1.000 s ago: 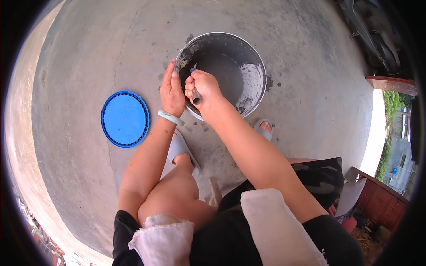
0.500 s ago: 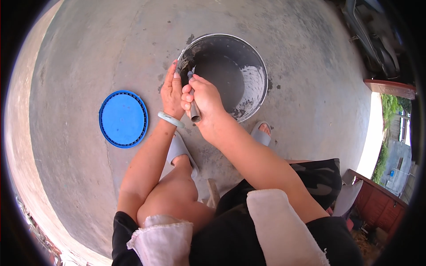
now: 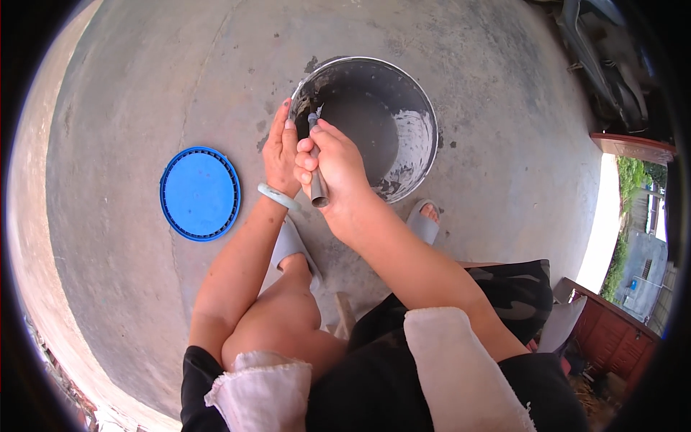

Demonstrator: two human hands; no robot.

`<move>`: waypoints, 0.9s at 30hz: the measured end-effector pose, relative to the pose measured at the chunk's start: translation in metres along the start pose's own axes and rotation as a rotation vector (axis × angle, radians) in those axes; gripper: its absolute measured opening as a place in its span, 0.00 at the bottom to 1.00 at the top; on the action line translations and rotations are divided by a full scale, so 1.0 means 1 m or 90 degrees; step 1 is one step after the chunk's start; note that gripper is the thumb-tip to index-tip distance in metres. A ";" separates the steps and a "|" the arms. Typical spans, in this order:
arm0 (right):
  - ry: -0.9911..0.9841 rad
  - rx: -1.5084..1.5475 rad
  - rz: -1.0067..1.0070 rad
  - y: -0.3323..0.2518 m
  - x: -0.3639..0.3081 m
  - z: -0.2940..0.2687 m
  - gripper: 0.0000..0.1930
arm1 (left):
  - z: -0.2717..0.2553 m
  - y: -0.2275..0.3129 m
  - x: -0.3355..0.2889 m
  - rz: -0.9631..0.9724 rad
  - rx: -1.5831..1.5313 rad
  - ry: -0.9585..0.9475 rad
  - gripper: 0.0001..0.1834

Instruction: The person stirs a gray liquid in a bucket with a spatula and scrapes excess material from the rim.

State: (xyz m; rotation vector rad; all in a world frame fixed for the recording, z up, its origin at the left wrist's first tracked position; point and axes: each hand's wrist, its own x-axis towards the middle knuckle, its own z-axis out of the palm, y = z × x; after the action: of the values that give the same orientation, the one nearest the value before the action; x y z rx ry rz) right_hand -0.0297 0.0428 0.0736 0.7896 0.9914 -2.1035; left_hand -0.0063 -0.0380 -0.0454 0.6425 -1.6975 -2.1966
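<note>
A bucket (image 3: 414, 155) stands on the floor in front of me, smeared with pale grey paste inside its far right wall and darker paste on its left wall. My left hand (image 3: 281, 155), with a pale bangle at the wrist, grips the bucket's left rim, fingers along the outside. In my right hand (image 3: 335, 162) is a tool with a hollow grey tube handle (image 3: 318, 189), its open end toward me. The tool's far end points into the bucket by the left wall; its working part is mostly hidden.
A round blue lid (image 3: 200, 193) lies on the concrete floor (image 3: 129, 144) to the left. My slippered feet (image 3: 425, 223) are close to the bucket's near side. At far right are a dark vehicle-like object (image 3: 601, 65) and a reddish-brown panel (image 3: 612, 331).
My right hand and the tool have shifted slightly toward me and to the right. The bucket has moved a little the same way, with my left hand still on its rim.
</note>
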 end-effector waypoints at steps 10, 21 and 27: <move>0.008 0.092 0.021 -0.001 0.056 0.004 0.09 | 0.004 0.003 -0.004 0.056 -0.162 -0.017 0.22; 0.124 0.034 0.035 0.001 0.102 -0.051 0.06 | 0.004 0.000 -0.001 0.059 0.180 0.043 0.20; 0.007 -0.021 0.088 -0.027 0.043 -0.062 0.03 | 0.000 0.003 -0.004 0.074 0.146 0.055 0.21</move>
State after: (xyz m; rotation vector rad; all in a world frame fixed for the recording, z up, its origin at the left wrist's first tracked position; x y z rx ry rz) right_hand -0.0617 0.0934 0.0200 0.8297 0.9464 -1.9628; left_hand -0.0033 -0.0371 -0.0418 0.6647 -1.9077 -1.8851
